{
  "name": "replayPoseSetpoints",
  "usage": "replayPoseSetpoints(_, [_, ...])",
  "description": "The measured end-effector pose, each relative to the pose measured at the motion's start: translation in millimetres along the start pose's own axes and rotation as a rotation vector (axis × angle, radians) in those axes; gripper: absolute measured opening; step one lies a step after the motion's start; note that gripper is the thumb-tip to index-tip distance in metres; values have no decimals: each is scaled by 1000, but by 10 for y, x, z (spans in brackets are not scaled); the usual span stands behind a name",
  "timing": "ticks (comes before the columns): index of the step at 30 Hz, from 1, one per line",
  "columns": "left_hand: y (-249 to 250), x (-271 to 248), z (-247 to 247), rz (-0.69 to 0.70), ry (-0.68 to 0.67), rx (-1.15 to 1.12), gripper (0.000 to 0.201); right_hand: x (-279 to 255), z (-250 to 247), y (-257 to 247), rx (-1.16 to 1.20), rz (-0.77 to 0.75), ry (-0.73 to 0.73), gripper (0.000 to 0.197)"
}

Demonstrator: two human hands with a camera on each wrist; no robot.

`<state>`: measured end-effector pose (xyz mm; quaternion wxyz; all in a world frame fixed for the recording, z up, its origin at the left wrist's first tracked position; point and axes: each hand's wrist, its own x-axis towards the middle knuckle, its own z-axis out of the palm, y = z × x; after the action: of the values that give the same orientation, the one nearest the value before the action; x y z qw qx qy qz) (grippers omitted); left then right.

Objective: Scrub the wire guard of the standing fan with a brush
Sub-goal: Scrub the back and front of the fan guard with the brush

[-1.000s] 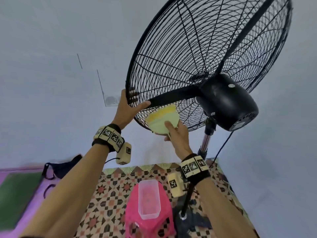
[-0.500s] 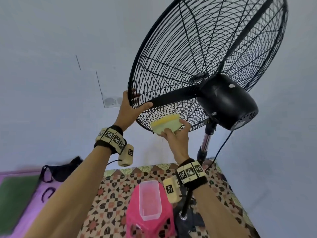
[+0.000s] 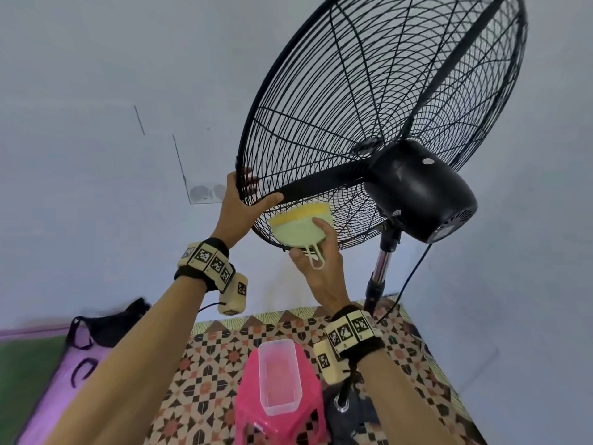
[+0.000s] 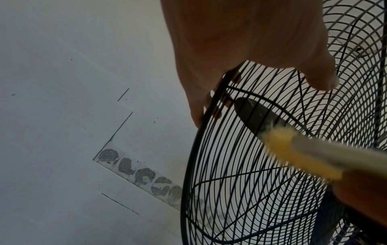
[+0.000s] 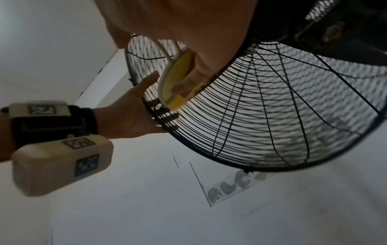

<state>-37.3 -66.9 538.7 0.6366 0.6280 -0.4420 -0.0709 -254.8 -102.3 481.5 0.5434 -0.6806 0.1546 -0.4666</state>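
The standing fan [image 3: 420, 191] is tilted, and its black wire guard [image 3: 369, 91] fills the upper right of the head view. The left hand [image 3: 239, 213] grasps the rim of the guard at about 8 o'clock, fingers hooked over the edge and thumb lying on the wires. The right hand [image 3: 321, 268] grips a pale green brush [image 3: 300, 231] with yellow bristles, which touch the guard near 7 o'clock, just beside the left thumb. Below, on the patterned floor mat [image 3: 205, 374], a pink stool [image 3: 279, 412] carries a clear plastic box [image 3: 279, 377], near the chrome pole [image 3: 382, 264] of the fan.
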Motion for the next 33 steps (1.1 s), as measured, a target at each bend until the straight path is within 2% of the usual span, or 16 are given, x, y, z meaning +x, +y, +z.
replayPoseSetpoints(3, [-14,-2,2,-1,0,2,91,40,-93,-12,-84,-3,-181,95])
replayPoseSetpoints(6, [-6,3,13,10,3,5,91,111,-234,-45,-262,2,-289,111])
replayPoseSetpoints(8, [-11,0,21,15,13,2,91,168,-265,-111,-374,-6,-302,105])
replayPoseSetpoints(10, [-13,-11,32,19,21,0,92,230,-224,-180,-404,-47,-185,77])
replayPoseSetpoints(13, [-11,-23,40,17,14,3,94,280,-64,-229,-281,-172,142,25])
replayPoseSetpoints(15, [-6,-42,31,12,7,-4,93,281,63,-188,-216,-201,258,9])
replayPoseSetpoints(18, [4,-47,14,-2,5,-19,92,220,175,50,-218,-105,244,9])
replayPoseSetpoints(22, [10,-42,6,-14,-6,-20,96,192,69,395,-160,178,224,27])
replayPoseSetpoints(24, [12,-44,20,-4,-4,-18,95,199,11,312,-112,174,237,40])
replayPoseSetpoints(27, [12,-58,24,-3,-5,-5,93,229,-19,84,-16,83,307,54])
replayPoseSetpoints(30, [-11,-62,-3,2,-28,-6,98,231,65,65,139,68,453,53])
replayPoseSetpoints(33, [-41,-52,-21,3,-36,-7,106,152,228,188,213,131,508,50])
